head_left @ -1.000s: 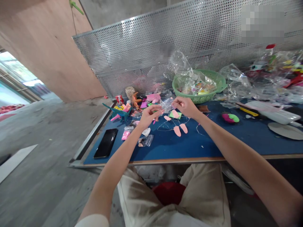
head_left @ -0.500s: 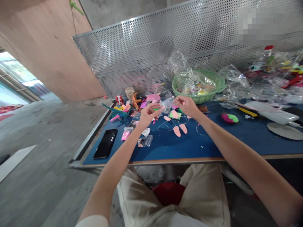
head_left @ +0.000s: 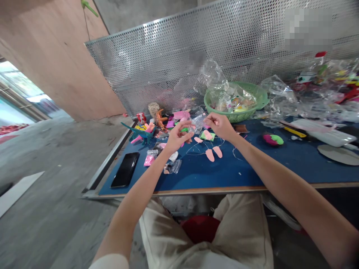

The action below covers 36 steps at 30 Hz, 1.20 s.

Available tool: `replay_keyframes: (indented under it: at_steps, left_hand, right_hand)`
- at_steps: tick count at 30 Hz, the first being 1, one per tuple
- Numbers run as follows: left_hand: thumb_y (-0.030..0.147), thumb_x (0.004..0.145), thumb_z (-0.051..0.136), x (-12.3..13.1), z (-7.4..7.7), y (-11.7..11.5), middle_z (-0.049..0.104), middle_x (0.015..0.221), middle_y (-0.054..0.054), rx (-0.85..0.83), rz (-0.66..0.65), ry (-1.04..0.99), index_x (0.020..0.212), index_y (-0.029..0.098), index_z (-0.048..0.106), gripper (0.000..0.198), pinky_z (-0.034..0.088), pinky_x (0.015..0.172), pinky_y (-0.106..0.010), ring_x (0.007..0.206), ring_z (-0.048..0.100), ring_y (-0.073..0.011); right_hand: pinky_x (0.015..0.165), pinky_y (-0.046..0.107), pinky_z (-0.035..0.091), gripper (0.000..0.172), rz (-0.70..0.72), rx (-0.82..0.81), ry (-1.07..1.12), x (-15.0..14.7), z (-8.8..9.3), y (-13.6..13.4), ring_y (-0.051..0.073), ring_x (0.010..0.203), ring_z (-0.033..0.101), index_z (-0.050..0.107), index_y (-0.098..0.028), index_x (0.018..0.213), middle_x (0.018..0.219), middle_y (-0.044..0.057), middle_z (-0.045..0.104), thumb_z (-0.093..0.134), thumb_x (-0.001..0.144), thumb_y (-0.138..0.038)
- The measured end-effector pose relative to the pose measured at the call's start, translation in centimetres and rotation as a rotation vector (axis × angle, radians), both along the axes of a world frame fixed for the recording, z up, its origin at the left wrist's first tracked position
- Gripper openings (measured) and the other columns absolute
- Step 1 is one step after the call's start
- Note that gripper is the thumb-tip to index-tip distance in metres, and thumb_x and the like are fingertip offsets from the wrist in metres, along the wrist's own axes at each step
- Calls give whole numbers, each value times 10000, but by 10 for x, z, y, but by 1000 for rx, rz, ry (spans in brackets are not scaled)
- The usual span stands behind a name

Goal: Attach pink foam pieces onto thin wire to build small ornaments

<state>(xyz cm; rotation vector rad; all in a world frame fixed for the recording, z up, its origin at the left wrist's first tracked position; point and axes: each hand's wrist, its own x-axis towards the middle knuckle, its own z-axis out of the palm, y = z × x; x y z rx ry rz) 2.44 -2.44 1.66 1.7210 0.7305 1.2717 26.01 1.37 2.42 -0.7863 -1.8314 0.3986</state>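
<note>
My left hand (head_left: 178, 136) is above the blue table, its thumb and fingers apart with nothing visible between them. To its right my right hand (head_left: 220, 126) is closed in a pinch; whatever its fingertips hold is too small to make out. Below and between the hands lie flat pink oval pieces (head_left: 209, 155) joined by thin wire (head_left: 194, 152). A small green packet (head_left: 211, 136) is partly covered by another pink oval. A clear plastic bag (head_left: 198, 121) lies behind, between the two hands.
A green basket (head_left: 209, 106) with bagged items stands at the back, before a perforated metal panel (head_left: 168, 48). A black phone (head_left: 125, 170) and teal toy dinosaur (head_left: 143, 134) lie left. On the right are a yellow cutter (head_left: 295, 131), magenta-green clay (head_left: 273, 140) and plastic bags (head_left: 280, 99).
My left hand's fingers have spread wider, and the hand has shifted slightly right. My right hand stays pinched and has moved slightly left. The pieces on the table look unmoved.
</note>
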Motion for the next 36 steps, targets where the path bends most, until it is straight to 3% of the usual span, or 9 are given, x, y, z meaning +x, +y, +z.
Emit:
replay_keyframes:
  at_steps: [3,8,17,25,31,36]
  left_hand:
    - [495,811,843,3,1,-4,724,1303,-147,0,2,11,1297,220,616,602,567,548,-248,595,696,-107]
    - [470,806,853,5,2,-4,782,1153,-116,32,38,-39,1176,202,676,490,509,498,-229,486,604,-62]
    - [407,782,871,5,0,0,779,1056,-48,-111,-87,-276,1096,232,741,382,475,462,-227,463,531,-34]
    - [367,743,907,7,3,-1,600,666,55,-206,-101,-366,1015,215,754,347,421,430,-217,430,392,-35]
    - [308,774,886,3,2,5,627,771,34,-235,50,-399,1026,204,760,301,409,464,-216,481,402,-28]
    - [400,841,847,-3,-6,20,553,719,36,-189,219,-436,1075,218,775,305,428,513,-215,550,407,-53]
  right_hand:
    - [608,297,359,351,12,-3,-2,-2,1,-2,141,617,465,586,-217,770,648,-21,550,595,964,-510]
    - [596,293,334,364,15,-6,-33,-4,1,-4,130,593,441,572,-212,754,637,-25,541,586,965,-509]
    - [610,293,359,440,-8,2,-21,2,2,-1,139,621,477,615,-209,788,657,-15,575,590,961,-613]
    - [587,291,346,347,-7,12,-28,4,4,-2,129,601,455,606,-211,774,641,-24,562,603,963,-503]
    - [575,291,346,282,-71,39,0,5,0,-1,123,574,427,587,-214,745,608,-33,524,608,942,-416]
    - [612,325,405,374,-341,71,143,11,-11,22,155,586,453,536,-235,713,600,-20,490,623,954,-507]
